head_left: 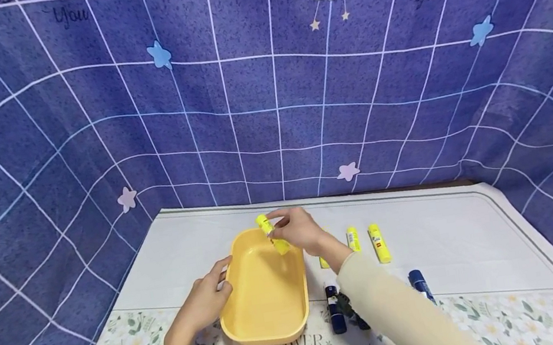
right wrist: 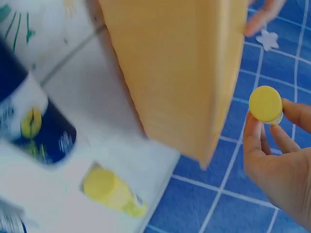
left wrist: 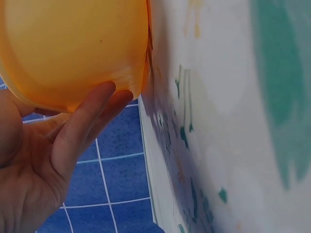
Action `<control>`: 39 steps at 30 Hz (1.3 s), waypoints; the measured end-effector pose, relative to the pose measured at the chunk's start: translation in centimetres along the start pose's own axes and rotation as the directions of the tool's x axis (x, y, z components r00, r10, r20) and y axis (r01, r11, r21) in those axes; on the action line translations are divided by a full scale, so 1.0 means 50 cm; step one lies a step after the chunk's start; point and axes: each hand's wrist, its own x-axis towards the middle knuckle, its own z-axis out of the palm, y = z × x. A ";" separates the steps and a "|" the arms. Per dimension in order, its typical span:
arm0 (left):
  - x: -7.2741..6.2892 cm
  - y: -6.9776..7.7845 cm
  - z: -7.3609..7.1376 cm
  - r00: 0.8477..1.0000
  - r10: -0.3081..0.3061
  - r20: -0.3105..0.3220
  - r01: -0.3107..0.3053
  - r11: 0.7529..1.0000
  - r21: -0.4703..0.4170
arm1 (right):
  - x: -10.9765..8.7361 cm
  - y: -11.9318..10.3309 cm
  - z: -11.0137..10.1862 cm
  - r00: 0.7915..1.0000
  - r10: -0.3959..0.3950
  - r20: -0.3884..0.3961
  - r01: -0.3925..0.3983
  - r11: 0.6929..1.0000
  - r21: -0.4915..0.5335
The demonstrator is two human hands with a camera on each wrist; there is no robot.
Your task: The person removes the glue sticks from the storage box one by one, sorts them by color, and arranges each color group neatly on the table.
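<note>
A yellow glue stick [head_left: 264, 224] is pinched between the fingers and thumb of my right hand [head_left: 302, 229], tilted over the far end of a yellow plastic tub [head_left: 265, 293]. In the right wrist view, the round end of that glue stick [right wrist: 266, 104] faces the camera. My left hand [head_left: 204, 299] grips the tub's left rim; its fingers [left wrist: 85, 119] lie along the tub wall in the left wrist view. Right of the tub lie yellow glue sticks [head_left: 379, 243] and, nearer me, dark blue tubes [head_left: 336, 309]. My right arm partly hides some of them.
A white table [head_left: 423, 222] with a floral printed front band carries everything. Behind and beside it hangs a blue gridded curtain [head_left: 256, 110]. One dark blue tube [head_left: 421, 287] lies farther right, past my right sleeve [head_left: 404, 308].
</note>
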 end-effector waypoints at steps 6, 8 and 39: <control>-0.002 0.003 -0.001 1.000 -0.008 0.021 0.008 1.000 -0.017 | -0.014 -0.007 -0.080 0.996 -0.021 -0.092 0.027 0.998 0.060; -0.003 0.003 -0.002 1.000 -0.013 0.027 0.014 1.000 -0.021 | -0.019 -0.006 -0.107 0.993 -0.013 -0.115 0.021 0.997 0.076; -0.004 0.000 -0.002 1.000 0.012 0.024 -0.012 1.000 -0.012 | -0.146 0.206 -0.416 0.920 0.196 -0.340 -0.190 0.981 0.051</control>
